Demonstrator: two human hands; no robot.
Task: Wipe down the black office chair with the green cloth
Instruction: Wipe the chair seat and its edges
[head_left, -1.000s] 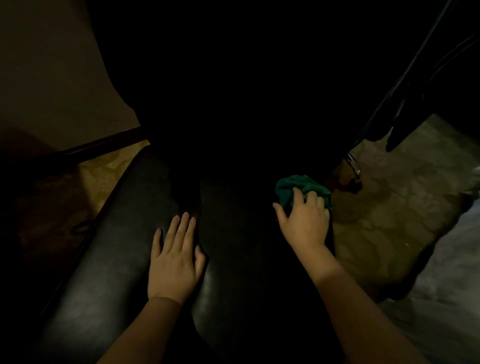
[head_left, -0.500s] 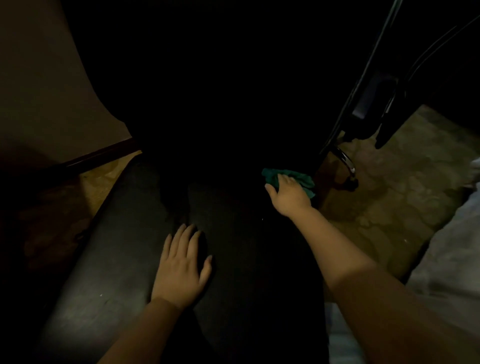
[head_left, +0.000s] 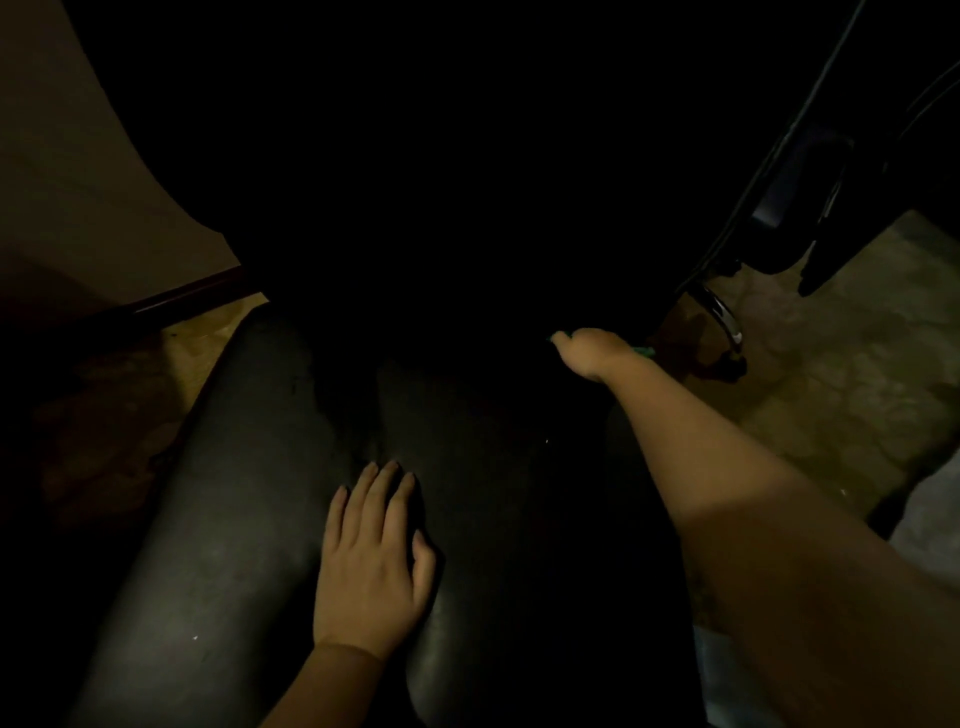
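With my left hand (head_left: 371, 566) spread flat on the black padded office chair (head_left: 234, 467), I'd drag the bunched green cloth (head_left: 644, 352), under my right hand (head_left: 589, 351) (grip unclear) at the seat's far-right corner, firmly along its back edge.

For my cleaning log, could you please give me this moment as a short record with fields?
surface: black padded office chair, seat towards the camera
left-hand grip: flat on the seat, fingers straight, holding nothing
right-hand grip: at the seat's far right edge, appears to grip the cloth
cloth: green fabric cloth, mostly hidden under that hand
beside chair: curved chrome metal bar above mottled beige floor
lighting: very dim; backrest lost in shadow
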